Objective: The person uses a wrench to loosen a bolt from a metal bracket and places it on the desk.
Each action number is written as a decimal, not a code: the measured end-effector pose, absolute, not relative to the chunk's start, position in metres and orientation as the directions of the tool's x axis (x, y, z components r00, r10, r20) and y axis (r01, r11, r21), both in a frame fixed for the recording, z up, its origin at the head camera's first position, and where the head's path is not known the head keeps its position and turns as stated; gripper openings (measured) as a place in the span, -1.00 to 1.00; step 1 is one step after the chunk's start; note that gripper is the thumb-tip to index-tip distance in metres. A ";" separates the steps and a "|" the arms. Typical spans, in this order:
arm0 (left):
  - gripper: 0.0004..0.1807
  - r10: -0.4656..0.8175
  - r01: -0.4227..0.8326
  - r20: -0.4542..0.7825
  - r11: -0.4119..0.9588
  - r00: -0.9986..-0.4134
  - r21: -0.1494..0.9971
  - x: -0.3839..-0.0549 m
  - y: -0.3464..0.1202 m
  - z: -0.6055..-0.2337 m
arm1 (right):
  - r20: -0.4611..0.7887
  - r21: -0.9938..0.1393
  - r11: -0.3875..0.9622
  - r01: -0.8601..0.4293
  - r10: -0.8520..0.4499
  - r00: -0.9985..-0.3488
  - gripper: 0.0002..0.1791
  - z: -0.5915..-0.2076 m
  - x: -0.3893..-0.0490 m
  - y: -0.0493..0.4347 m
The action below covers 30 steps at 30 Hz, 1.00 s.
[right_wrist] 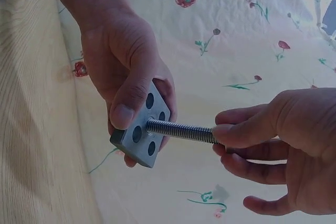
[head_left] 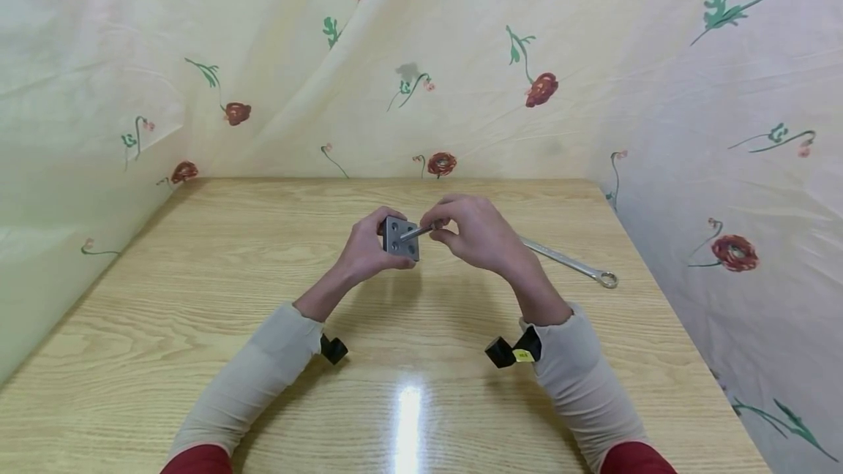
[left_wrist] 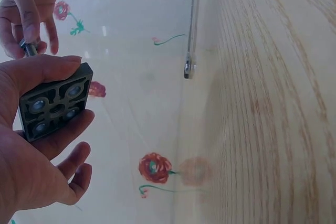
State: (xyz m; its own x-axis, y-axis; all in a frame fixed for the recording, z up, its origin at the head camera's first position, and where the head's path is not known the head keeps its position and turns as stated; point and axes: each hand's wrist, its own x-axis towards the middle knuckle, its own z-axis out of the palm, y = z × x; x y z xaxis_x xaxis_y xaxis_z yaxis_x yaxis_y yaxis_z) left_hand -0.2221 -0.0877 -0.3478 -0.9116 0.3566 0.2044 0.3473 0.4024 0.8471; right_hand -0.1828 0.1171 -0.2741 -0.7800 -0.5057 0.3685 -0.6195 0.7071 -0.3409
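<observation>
My left hand (head_left: 367,249) grips a square grey metal plate (right_wrist: 140,148) by its edges, with the thumb on one side and fingers on the other. Several round holes sit near the plate's corners. A threaded bolt (right_wrist: 184,131) stands out from the plate's middle. My right hand (head_left: 479,236) pinches the bolt's outer end between thumb and fingers, hiding most of the head. In the left wrist view the plate's back (left_wrist: 56,107) shows recessed pockets around the holes. Both hands hold these parts up above the table.
A combination wrench (head_left: 571,262) lies on the wooden table (head_left: 197,298) to the right, partly behind my right hand and forearm. Flower-patterned cloth (head_left: 283,93) hangs behind the table and along its sides. Each wrist carries a black camera mount (head_left: 502,351).
</observation>
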 end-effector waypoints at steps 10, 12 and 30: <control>-0.29 0.361 0.344 0.198 0.403 -0.911 0.848 -0.222 -0.088 -0.348 | 0.375 -0.293 0.686 -0.666 -0.558 -0.740 -0.76 -0.276 -0.184 0.119; -0.29 0.363 0.347 0.200 0.403 -0.910 0.847 -0.222 -0.088 -0.348 | 0.336 -0.319 0.701 -0.637 -0.545 -0.768 -0.69 -0.275 -0.183 0.120; -0.27 0.365 0.348 0.200 0.402 -0.909 0.847 -0.222 -0.090 -0.349 | 0.287 -0.384 0.754 -0.533 -0.452 -0.845 -0.78 -0.271 -0.180 0.119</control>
State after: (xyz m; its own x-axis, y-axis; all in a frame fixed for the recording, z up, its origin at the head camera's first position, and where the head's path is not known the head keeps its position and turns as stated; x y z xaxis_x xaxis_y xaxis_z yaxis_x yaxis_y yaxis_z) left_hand -0.2220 -0.0896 -0.3491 -0.9092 0.3650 0.2003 0.3479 0.4018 0.8471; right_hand -0.1805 0.1188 -0.2711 -0.8447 -0.4515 0.2874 -0.5335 0.7538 -0.3836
